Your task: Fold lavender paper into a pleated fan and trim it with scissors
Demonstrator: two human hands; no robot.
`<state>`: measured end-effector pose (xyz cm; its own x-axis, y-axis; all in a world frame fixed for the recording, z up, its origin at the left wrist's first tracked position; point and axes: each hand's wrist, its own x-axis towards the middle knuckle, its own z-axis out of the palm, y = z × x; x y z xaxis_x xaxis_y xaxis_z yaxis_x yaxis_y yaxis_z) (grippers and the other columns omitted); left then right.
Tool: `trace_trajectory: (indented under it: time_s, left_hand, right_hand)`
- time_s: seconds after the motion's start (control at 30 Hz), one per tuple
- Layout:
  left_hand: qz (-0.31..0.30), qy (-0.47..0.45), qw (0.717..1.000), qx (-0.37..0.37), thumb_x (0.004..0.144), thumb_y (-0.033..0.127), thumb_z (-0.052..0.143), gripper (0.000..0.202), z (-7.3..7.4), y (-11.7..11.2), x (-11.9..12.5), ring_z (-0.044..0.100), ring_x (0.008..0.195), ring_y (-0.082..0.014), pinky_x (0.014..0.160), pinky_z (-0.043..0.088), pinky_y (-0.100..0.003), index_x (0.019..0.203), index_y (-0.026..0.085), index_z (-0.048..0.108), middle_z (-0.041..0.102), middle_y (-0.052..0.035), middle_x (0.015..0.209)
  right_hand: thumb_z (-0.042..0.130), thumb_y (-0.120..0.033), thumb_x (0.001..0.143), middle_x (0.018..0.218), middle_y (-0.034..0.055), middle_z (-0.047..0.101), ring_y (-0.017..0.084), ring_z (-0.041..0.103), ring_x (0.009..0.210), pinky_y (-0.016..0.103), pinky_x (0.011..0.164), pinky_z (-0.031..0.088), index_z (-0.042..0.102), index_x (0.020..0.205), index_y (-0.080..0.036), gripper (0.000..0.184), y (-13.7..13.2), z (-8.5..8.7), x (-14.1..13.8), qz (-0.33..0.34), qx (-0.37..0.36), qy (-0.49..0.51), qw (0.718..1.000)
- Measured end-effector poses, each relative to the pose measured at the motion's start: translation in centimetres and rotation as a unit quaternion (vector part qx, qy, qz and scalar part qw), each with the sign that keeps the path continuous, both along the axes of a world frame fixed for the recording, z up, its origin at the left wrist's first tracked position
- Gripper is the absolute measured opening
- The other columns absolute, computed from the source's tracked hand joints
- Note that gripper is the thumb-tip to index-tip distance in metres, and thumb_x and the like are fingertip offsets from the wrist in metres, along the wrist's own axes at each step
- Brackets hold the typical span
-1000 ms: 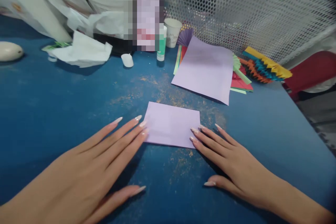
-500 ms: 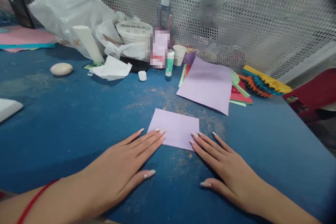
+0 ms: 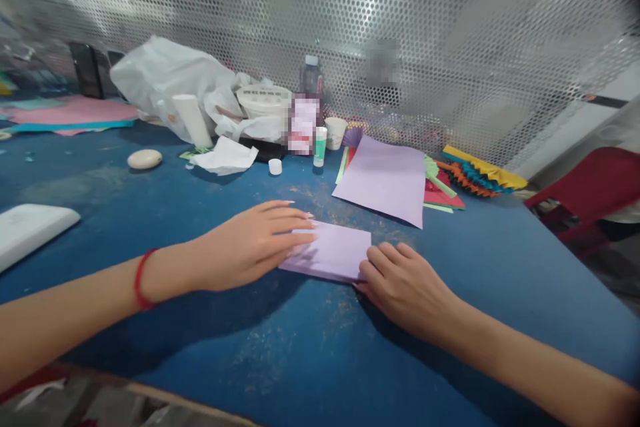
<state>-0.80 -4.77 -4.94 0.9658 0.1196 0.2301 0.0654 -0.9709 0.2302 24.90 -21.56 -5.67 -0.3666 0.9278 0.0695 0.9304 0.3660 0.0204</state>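
A small folded lilac paper (image 3: 334, 250) lies on the blue table (image 3: 150, 213) in front of me. My left hand (image 3: 250, 245) rests flat over its left part, fingers stretched out on the sheet. My right hand (image 3: 403, 282) sits at the paper's near right corner with its fingers curled under, pinching the edge. A red cord circles my left wrist.
A larger lilac sheet (image 3: 385, 179) lies beyond, over coloured papers and pleated paper fans (image 3: 477, 177). At the back stand a glue tube (image 3: 319, 147), a paper cup (image 3: 335, 132), a bottle, a tub and a white plastic bag (image 3: 165, 80) against a perforated metal screen. A white pad (image 3: 30, 230) is at left.
The view has pulled back and lifted. My left hand slid further onto the folded paper. My right hand's fingers went from stretched out to curled at the paper's corner.
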Motion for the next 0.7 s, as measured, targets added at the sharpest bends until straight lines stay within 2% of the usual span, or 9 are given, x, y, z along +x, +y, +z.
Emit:
trace_trajectory:
  time_s: [0.07,0.13,0.2,0.3,0.4,0.47,0.53,0.63,0.7]
  left_hand:
    - [0.037,-0.097,0.992,-0.076,0.104,0.027,0.045,0.036,0.0,-0.4,1.7,0.060,0.118,-0.0239,0.109,0.041,-0.040,0.135,0.024,0.063,0.070,-0.0084,0.125]
    - [0.074,-0.176,0.964,-0.186,0.103,0.034,0.049,0.030,-0.6,-1.2,3.0,0.061,0.107,-0.0238,0.100,0.044,-0.038,0.124,0.023,0.069,0.070,-0.0077,0.114]
    - [0.099,-0.207,0.935,-0.269,0.101,0.039,0.053,0.028,-1.6,-1.7,4.0,0.061,0.101,-0.0236,0.095,0.045,-0.036,0.116,0.023,0.070,0.070,-0.0064,0.107]
    - [0.116,-0.229,0.906,-0.337,0.100,0.046,0.054,0.034,-2.8,-1.7,4.7,0.061,0.105,-0.0240,0.090,0.048,-0.034,0.121,0.022,0.064,0.067,-0.0073,0.115]
    - [0.126,-0.249,0.864,-0.420,0.099,0.050,0.054,0.041,-3.3,-1.6,5.1,0.060,0.116,-0.0250,0.093,0.050,-0.034,0.128,0.020,0.053,0.063,-0.0100,0.126]
    - [0.126,-0.243,0.836,-0.475,0.097,0.049,0.056,0.049,-3.2,-1.5,5.2,0.062,0.117,-0.0253,0.094,0.050,-0.035,0.134,0.019,0.046,0.064,-0.0118,0.126]
    - [0.120,-0.218,0.813,-0.526,0.095,0.048,0.061,0.058,-3.0,-1.5,5.1,0.065,0.112,-0.0255,0.091,0.052,-0.035,0.141,0.018,0.043,0.067,-0.0127,0.122]
    - [0.117,-0.180,0.783,-0.584,0.085,0.043,0.076,0.064,-2.7,-1.3,5.0,0.070,0.103,-0.0245,0.085,0.053,-0.033,0.139,0.018,0.050,0.073,-0.0117,0.116]
    - [0.127,-0.168,0.765,-0.608,0.080,0.038,0.081,0.061,-2.6,-1.1,4.8,0.071,0.099,-0.0245,0.084,0.054,-0.034,0.132,0.017,0.059,0.075,-0.0113,0.114]
  right_hand:
    - [0.051,-0.019,0.101,0.085,0.0116,0.071,0.024,0.065,0.077,0.035,0.070,0.043,0.065,0.087,-0.016,0.021,1.6,0.3,-0.3,-0.012,-0.013,0.027,0.999]
    - [0.051,-0.019,0.101,0.074,0.0058,0.067,0.019,0.060,0.064,0.030,0.061,0.037,0.061,0.081,-0.018,0.022,3.1,0.5,-0.5,-0.027,-0.013,0.066,0.997]
    - [0.047,-0.019,0.102,0.066,0.0013,0.062,0.015,0.054,0.056,0.028,0.056,0.033,0.056,0.076,-0.019,0.028,4.3,0.7,-0.8,-0.050,-0.007,0.123,0.991]
    - [0.035,-0.024,0.106,0.066,-0.0003,0.059,0.013,0.053,0.057,0.024,0.055,0.036,0.051,0.074,-0.020,0.036,5.3,0.7,-2.1,-0.071,0.018,0.221,0.972]
    - [0.030,-0.034,0.109,0.076,0.0020,0.064,0.014,0.058,0.067,0.025,0.061,0.045,0.056,0.082,-0.019,0.040,5.4,0.0,-3.8,-0.047,0.038,0.301,0.952]
    - [0.034,-0.038,0.109,0.091,0.0040,0.069,0.016,0.064,0.082,0.027,0.073,0.051,0.061,0.095,-0.018,0.036,5.3,-0.6,-4.4,-0.011,0.044,0.335,0.941]
    - [0.040,-0.040,0.108,0.105,0.0056,0.071,0.019,0.065,0.098,0.032,0.088,0.052,0.063,0.105,-0.020,0.032,5.2,-1.1,-4.5,0.019,0.057,0.357,0.932]
    - [0.042,-0.042,0.108,0.103,0.0074,0.071,0.020,0.066,0.098,0.035,0.091,0.052,0.065,0.101,-0.020,0.032,5.1,-0.8,-3.7,0.027,0.100,0.382,0.918]
    - [0.033,-0.038,0.110,0.099,0.0075,0.071,0.019,0.067,0.093,0.035,0.088,0.053,0.064,0.103,-0.020,0.036,4.6,0.4,-3.3,0.020,0.143,0.390,0.909]
